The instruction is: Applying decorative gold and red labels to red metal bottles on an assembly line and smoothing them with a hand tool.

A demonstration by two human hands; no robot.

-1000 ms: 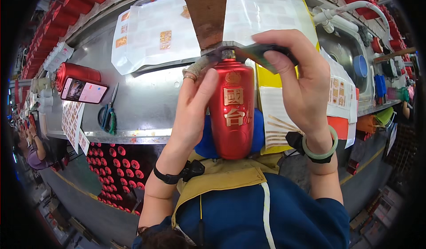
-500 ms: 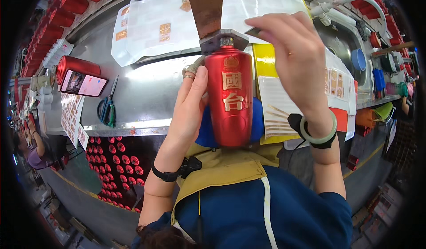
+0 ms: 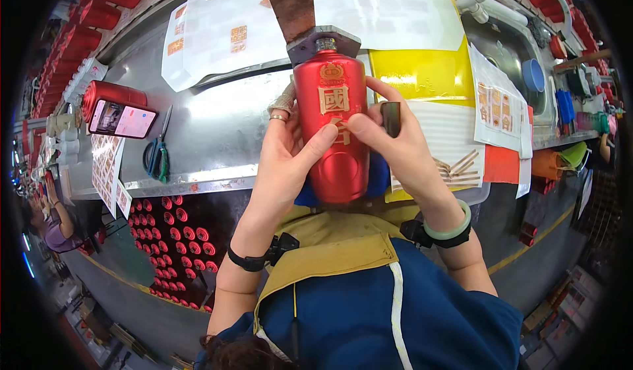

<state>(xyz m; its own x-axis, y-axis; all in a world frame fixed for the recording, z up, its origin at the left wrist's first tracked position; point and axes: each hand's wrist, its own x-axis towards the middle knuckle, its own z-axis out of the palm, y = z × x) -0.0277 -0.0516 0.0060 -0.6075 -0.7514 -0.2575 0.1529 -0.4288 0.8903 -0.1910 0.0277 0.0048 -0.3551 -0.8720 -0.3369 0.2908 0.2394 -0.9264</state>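
A red bottle (image 3: 337, 169) with gold lettering and a gold emblem lies neck away from me, its neck end against a grey angular metal holder (image 3: 348, 40). My left hand (image 3: 285, 152) is wrapped round its left side, the thumb on its front. On its right side, my right hand (image 3: 410, 144) presses a thumb to the lower gold character, the forefinger reaching along the bottle's edge. Tucked in that same hand is a short dark green tool (image 3: 391, 121), its far end hidden. A finger of my left hand wears a pale fabric cover.
A phone (image 3: 123, 119) leans on another red bottle (image 3: 89, 94) at the left, near blue-handled scissors (image 3: 157, 155). Sheets of gold decals (image 3: 496, 113), a yellow folder (image 3: 428, 73) and tan strips (image 3: 458, 165) lie right. Beyond is a sink (image 3: 498, 43); red bottles stand below left.
My right hand has come down from beside the bottle's neck onto its front, carrying the tool. My left thumb has moved onto the lettering. The view has shifted slightly.
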